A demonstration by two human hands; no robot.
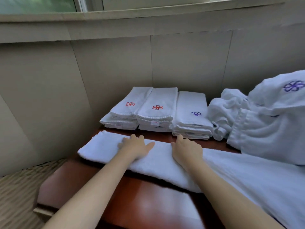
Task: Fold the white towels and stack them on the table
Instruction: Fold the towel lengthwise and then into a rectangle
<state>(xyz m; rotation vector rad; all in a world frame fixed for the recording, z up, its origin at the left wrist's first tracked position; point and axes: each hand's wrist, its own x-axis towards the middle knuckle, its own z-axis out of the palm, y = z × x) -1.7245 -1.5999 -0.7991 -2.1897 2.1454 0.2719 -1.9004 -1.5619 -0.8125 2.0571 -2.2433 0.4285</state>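
Note:
A long white towel (102, 147), folded into a narrow strip, lies across the reddish-brown table (148, 200). My left hand (136, 145) presses flat on the strip near its left part, fingers spread. My right hand (186, 150) rests flat on it a little to the right. Behind the strip stand three stacks of folded white towels: two with red flower logos (130, 111) (157, 113) and one with a purple logo (192, 116).
A heap of unfolded white towels (267, 123) with a purple logo fills the table's right side and spills toward me. A panelled wall and a window sill rise behind the stacks. Striped carpet (18, 187) lies left of the table.

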